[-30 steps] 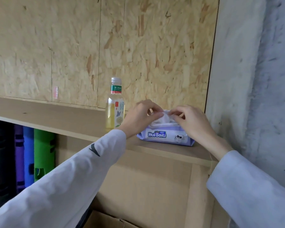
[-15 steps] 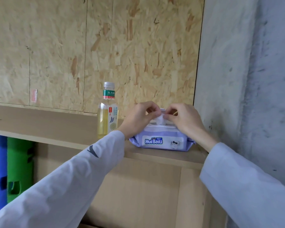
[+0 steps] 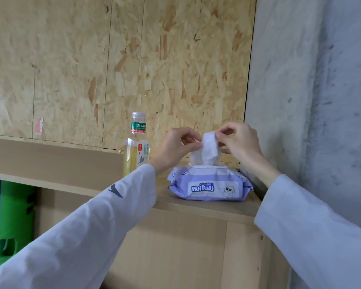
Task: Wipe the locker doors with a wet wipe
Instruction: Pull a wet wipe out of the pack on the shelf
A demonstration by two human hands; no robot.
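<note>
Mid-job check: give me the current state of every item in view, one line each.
wet wipe: partly out of the pack, pinched by both hands
wipes pack: open on top, lying on the shelf
left hand: pinching the wipe
right hand: pinching the wipe
bottle: upright, capped

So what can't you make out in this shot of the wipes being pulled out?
- Wet wipe: lower end hidden inside the pack, head view.
- Bottle: base hidden by the left hand and sleeve.
- Green roll: cut off by the shelf and sleeve.
- Right hand: palm faces away.
</note>
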